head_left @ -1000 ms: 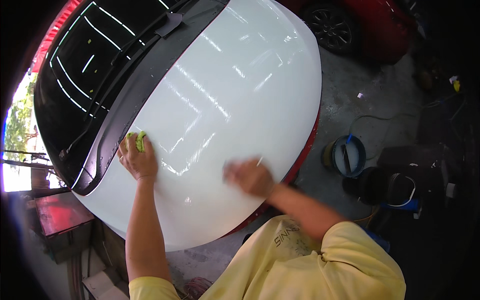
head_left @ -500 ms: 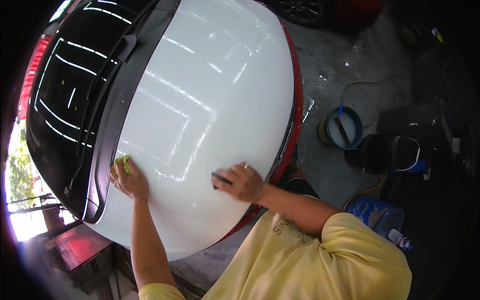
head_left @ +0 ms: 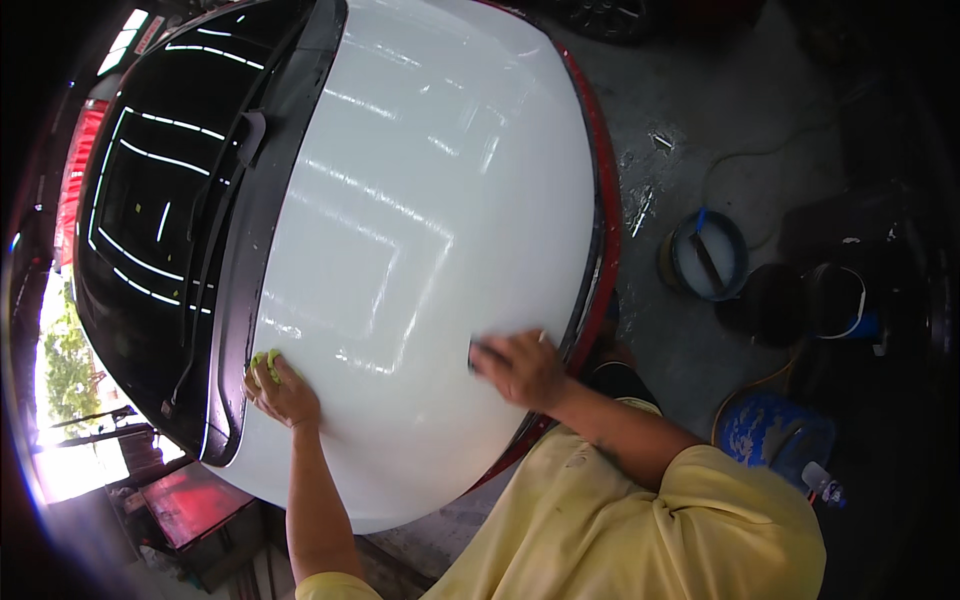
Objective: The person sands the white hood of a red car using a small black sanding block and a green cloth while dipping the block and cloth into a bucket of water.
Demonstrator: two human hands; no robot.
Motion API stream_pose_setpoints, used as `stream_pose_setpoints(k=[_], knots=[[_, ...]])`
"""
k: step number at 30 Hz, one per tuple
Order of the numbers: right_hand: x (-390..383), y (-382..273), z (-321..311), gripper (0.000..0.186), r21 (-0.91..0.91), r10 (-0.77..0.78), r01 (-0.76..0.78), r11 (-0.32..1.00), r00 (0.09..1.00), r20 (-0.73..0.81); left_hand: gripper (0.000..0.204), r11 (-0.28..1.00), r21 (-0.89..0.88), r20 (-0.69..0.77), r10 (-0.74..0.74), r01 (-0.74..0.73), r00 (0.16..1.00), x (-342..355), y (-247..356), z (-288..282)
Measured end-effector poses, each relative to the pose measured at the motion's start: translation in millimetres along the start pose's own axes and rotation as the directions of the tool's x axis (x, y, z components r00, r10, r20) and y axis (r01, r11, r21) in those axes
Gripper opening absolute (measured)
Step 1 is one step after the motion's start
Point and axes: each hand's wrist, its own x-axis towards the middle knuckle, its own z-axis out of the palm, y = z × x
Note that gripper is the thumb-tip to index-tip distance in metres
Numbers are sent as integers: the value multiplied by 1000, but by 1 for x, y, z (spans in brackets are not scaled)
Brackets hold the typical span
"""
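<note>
A glossy white car hood (head_left: pixel 440 180) with a red lower edge (head_left: pixel 606 220) fills the middle, beside the dark windshield (head_left: pixel 140 240) and its wipers. Near the hood's left edge, my left hand (head_left: pixel 285 395) grips a bunched yellow-green cloth or sponge (head_left: pixel 266 364) against the paint. Farther right, my right hand (head_left: pixel 520 370) is closed on a small dark block (head_left: pixel 476 355), low over or on the hood, slightly blurred.
On the floor at right stand a bucket of cloudy water (head_left: pixel 722 255) with a tool in it, dark containers (head_left: pixel 775 308), hoses and a scuffed blue jug (head_left: pixel 760 430). A dark wheel (head_left: pixel 610 15) is at top; a red-topped metal box (head_left: pixel 185 500) lies lower left.
The view has shifted, showing more of the hood's red edge. My right hand has shifted along the hood, still holding the dark block; my left hand still grips the green item.
</note>
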Motion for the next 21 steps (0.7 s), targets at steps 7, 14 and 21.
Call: stream_pose_setpoints(k=[7,14,21], knots=[[180,237,-14,34,-3,173,-178,984,962,-212,29,986,-162,-61,-34,24,998,2,-4,9],[47,106,13,26,64,172,-165,984,976,-134,48,906,282,-17,333,-315,943,-10,13,1],[87,164,-5,36,-8,13,-14,1000,994,-107,77,785,-101,551,556,-612,623,-13,275,23]])
